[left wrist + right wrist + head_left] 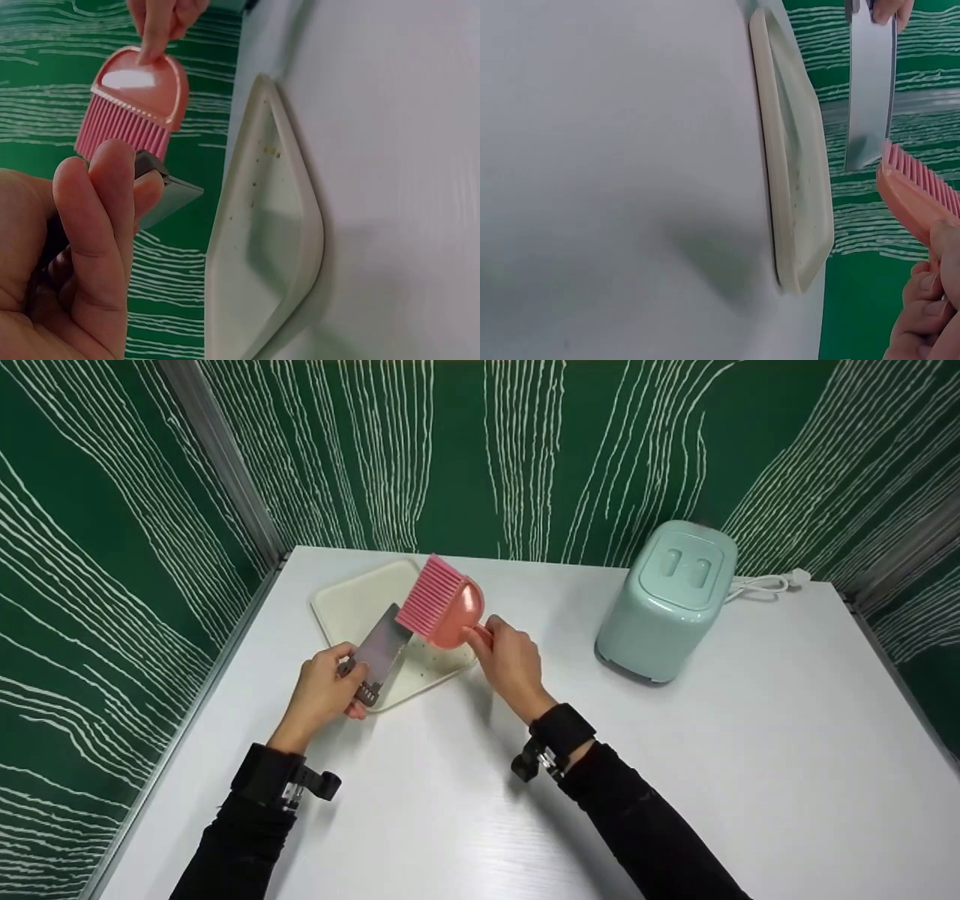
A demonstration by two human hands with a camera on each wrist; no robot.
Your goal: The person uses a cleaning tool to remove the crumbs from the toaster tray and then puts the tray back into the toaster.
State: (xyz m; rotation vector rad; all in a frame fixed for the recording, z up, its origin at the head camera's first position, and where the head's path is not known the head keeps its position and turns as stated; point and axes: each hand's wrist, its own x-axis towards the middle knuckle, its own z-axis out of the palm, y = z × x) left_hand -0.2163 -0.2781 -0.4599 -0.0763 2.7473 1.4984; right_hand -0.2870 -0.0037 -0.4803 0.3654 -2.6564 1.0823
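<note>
My left hand [326,686] pinches the dark slotted end of a thin metal crumb tray [382,649], thumb on top. The tray is tilted above a shallow cream tray [356,592]. My right hand [514,666] grips the short handle of a coral brush [459,619] with pink bristles [124,127]. In the right wrist view, the bristle corner meets or nearly meets the far end of the metal sheet [870,97]; contact is hard to tell. Small dark crumbs [253,184] lie scattered on the cream tray's floor.
A mint-green toaster [664,607] stands at the right with its lid-like top on. Behind it lies a white cord [765,583] with a plug. Green walls with white lines [517,457] border the white table [420,817] at the back and left.
</note>
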